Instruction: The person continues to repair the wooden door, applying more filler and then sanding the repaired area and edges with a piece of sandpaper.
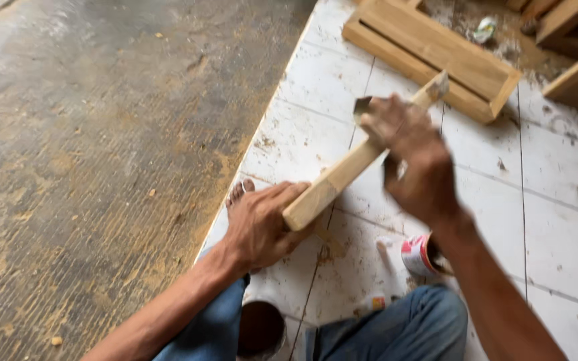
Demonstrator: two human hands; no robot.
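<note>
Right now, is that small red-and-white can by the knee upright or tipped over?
Tipped: the red-and-white can lies on its side on the white tiled floor.

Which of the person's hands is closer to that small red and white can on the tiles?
The right hand. It is up on the wooden stick, with its forearm passing right beside the red and white can. The left hand holds the stick's near end, farther left of it.

Two hands, the left hand (259, 224) and the right hand (413, 157); one wooden stick (342, 175); one bare foot (239, 194); one red-and-white can (417, 256); one dark round bowl (260, 327); one slatted wooden frame (429, 53); one crumpled wrapper (484, 29).
</note>
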